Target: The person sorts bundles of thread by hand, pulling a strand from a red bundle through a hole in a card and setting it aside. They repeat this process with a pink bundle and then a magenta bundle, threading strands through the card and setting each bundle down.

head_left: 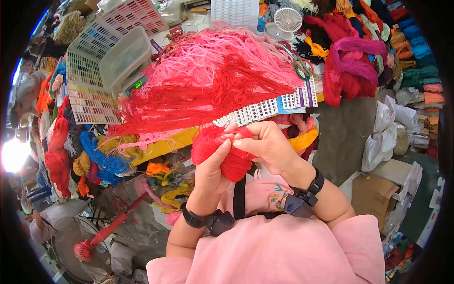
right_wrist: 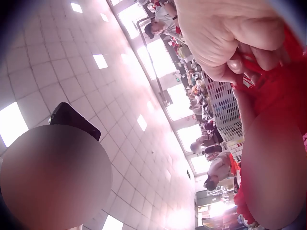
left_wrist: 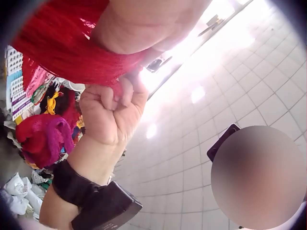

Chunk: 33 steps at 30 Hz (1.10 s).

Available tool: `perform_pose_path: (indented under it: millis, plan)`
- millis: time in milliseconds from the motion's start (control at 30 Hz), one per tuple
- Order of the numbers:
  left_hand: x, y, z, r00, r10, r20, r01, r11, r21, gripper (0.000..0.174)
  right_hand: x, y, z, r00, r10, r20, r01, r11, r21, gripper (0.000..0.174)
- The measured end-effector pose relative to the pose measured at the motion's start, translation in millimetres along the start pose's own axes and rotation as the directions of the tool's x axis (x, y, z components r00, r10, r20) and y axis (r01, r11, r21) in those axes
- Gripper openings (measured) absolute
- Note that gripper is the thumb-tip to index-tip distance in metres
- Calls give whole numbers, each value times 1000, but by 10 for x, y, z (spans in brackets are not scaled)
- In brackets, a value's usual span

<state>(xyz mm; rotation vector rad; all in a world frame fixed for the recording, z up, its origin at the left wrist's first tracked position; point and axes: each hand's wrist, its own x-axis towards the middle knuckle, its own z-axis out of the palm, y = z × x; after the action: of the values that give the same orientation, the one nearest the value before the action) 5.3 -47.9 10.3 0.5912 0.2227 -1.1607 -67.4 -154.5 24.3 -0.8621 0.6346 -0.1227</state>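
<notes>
**Red skein (head_left: 236, 166) gathered betw. 2 grips, near side of table (head_left: 163, 147)**

L hand (head_left: 209, 174) wraps the skein from the L & below, fingers curled round it, thumb laid over its top. R hand (head_left: 272, 149) comes in from the R, thumb & index pinching at strands by the skein's upper end, right beside the L thumb. Skein lies R of the L palm, and L of the R fingertips & toward the body. L hand has the bulk; R has only a small pinch at the top. Long axis hard to read: bundle is rounded, lobes bulging either side of the L thumb, approx. upper L to lower R. Exact strands in the R pinch can't be told; fingers hide them.

Material: fine, soft thread, deep red w/ slight sheen, packed in close parallel lines. Beyond it, loose red strands (head_left: 165, 106) run crosswise, tangled & limp, over a big fluffy heap of pink yarn (head_left: 189, 59). Flat, stiff color cards w/ rows of dark dots (head_left: 253, 112) fan out along the near side. Clear plastic tub (head_left: 124, 61), smooth & boxy, sits far L; scissors w/ green handles (head_left: 302, 71) & a small round white fan (head_left: 287, 21) far R.
</notes>
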Motion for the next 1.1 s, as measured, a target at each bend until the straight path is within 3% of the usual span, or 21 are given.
perform_pose_path:
  millis: [233, 533, 600, 733, 800, 900, 1000, 1033, 1067, 1100]
  plan:
    - [122, -17, -25, 1000, 3, 8, -3, 1000, 16, 41, 44, -126, -64, 999, 35, 33, -34, 999, -39, 11]
    - [271, -37, 25, 998, -27, -52, 29, 999, 44, 38, 130, -120, -188, 999, 26, 25, -28, 995, 99, 10]
    - [308, -67, 11, 999, -39, -33, 41, 998, 57, 37, 171, -25, -260, 999, -39, -20, 39, 999, -8, 11]
    - [393, -132, 32, 996, -43, -79, 51, 994, 97, 31, 176, -66, -316, 990, -139, -28, 138, 989, -48, 11]
    - [437, -164, 43, 995, -46, -83, 55, 993, 100, 29, 139, -162, -390, 1000, 15, -22, -15, 1000, -10, 9]
    - [479, -203, 76, 992, -51, -118, 59, 996, 62, 28, 137, -204, -466, 1000, 26, -11, -25, 997, 79, 7]
    - [502, -214, 120, 997, -20, -70, 31, 986, 164, 18, 162, -152, -530, 1000, -24, -4, 24, 980, 196, 6]
    - [510, -206, 115, 997, -17, 77, 7, 991, 133, 15, 140, -181, -571, 1000, -24, -7, 25, 979, 200, 6]
    - [523, -195, 103, 975, -11, 222, -11, 995, 97, 14, 100, -237, -639, 991, 66, 116, -102, 934, 342, 5]
    - [543, -173, 136, 956, 18, 294, -2, 998, -55, 13, 66, -288, -712, 960, 132, 245, -235, 857, 459, 4]
